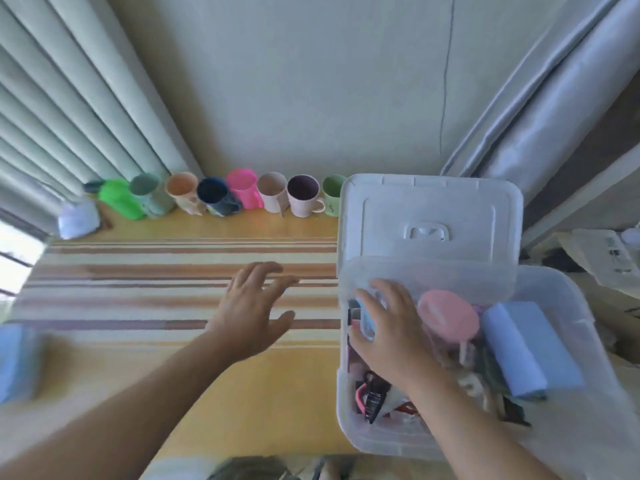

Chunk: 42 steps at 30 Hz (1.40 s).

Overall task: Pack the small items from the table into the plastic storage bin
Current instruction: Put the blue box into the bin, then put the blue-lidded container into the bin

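A clear plastic storage bin (pixel 349 431) stands on the right of the wooden table (pixel 263 386). Its lid (pixel 429 216) is propped up at the back. Inside lie a pink round lid (pixel 448 313), a folded pale-blue cloth (pixel 530 348), a black-and-pink hair clip (pixel 372 398) and other small bits. My right hand (pixel 391 327) is inside the bin, fingers wrapped on a small light-blue item (pixel 366 320) by the left wall. My left hand (pixel 252 310) hovers over the striped mat (pixel 138 289), fingers spread, holding nothing.
A row of several coloured cups (pixel 239 192) lines the wall at the back of the table. A blurred blue object (pixel 15 362) lies at the left edge. A small clear bag (pixel 78 218) sits at the back left near the curtain. Clutter lies right of the bin.
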Available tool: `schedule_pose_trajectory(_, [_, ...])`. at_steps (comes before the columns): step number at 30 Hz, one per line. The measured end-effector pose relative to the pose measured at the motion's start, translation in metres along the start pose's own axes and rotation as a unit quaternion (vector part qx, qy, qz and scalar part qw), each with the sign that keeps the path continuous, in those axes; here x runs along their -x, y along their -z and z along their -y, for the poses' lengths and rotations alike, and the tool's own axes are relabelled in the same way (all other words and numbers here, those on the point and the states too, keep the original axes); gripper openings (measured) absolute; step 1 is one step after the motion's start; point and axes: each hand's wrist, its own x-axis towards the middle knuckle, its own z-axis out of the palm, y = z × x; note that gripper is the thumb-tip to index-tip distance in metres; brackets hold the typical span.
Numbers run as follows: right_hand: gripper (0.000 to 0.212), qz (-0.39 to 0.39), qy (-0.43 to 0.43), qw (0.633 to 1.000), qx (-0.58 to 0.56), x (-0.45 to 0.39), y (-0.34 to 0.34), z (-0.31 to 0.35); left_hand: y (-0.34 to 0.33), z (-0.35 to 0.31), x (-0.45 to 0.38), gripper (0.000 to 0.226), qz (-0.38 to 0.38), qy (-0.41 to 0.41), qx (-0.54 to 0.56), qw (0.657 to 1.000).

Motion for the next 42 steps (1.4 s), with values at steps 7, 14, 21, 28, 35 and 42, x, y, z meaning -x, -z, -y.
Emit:
schedule_pose_trajectory(7, [0.051, 0.04, 0.14, 0.989, 0.003, -0.079, -0.071, 0.16, 0.05, 0.197, 0.143, 0.066, -0.036, 0.233, -0.013, 0.972])
schedule_pose_trajectory(14, [0.063, 0.16, 0.225, 0.961, 0.027, -0.122, -0.176, 0.348, 0.071, 0.336, 0.262, 0.072, -0.058, 0.38, -0.006, 0.923])
schedule_pose_trajectory(21, [0.066, 0.262, 0.269, 0.925, 0.062, -0.134, -0.253, 0.462, 0.056, 0.411, 0.33, 0.096, 0.024, 0.535, 0.013, 0.844])
schedule_pose_trajectory(28, [0.067, 0.317, 0.243, 0.911, 0.104, -0.143, -0.3, 0.475, 0.013, 0.422, 0.294, 0.127, 0.122, 0.606, 0.105, 0.779])
schedule_pose_trajectory(35, [0.064, 0.341, 0.167, 0.917, 0.121, -0.144, -0.303, 0.44, -0.012, 0.404, 0.281, 0.107, 0.013, 0.535, 0.177, 0.826])
schedule_pose_trajectory(42, [0.106, 0.372, 0.123, 0.902, 0.182, -0.139, -0.3, 0.394, -0.029, 0.377, 0.257, 0.109, 0.153, 0.222, 0.098, 0.958])
